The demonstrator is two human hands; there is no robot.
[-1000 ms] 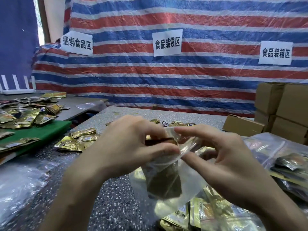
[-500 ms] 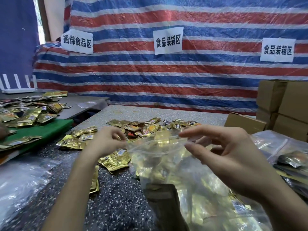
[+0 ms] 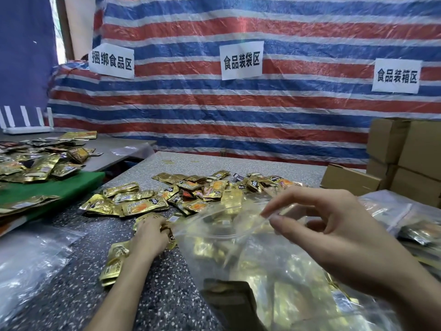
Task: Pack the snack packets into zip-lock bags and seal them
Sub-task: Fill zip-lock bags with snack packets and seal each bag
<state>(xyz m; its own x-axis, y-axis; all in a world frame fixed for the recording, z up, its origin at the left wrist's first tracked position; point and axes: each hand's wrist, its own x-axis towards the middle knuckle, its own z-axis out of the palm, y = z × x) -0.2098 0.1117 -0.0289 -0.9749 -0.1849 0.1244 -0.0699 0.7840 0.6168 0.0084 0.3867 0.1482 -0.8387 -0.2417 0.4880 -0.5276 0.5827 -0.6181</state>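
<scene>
A clear zip-lock bag [image 3: 241,247] hangs open in front of me, with a dark snack packet [image 3: 229,299] lying at its bottom. My right hand [image 3: 334,237] pinches the bag's upper rim between thumb and forefinger. My left hand [image 3: 149,237] rests palm down on gold snack packets [image 3: 114,266] on the speckled table [image 3: 71,295], its fingers curled around one of them just left of the bag's mouth. A pile of gold snack packets [image 3: 191,192] covers the table's middle beyond both hands.
Cardboard boxes [image 3: 405,161] are stacked at the right. Filled clear bags [image 3: 405,216] lie at the right edge. A side table on the left holds more gold packets [image 3: 40,163] and a green board [image 3: 47,187]. Crinkled clear plastic [image 3: 26,266] lies at lower left.
My left hand let go of the bag, moved down left to the table and closed on a packet. The dark packet dropped to the bag's bottom. My right hand kept hold of the rim.
</scene>
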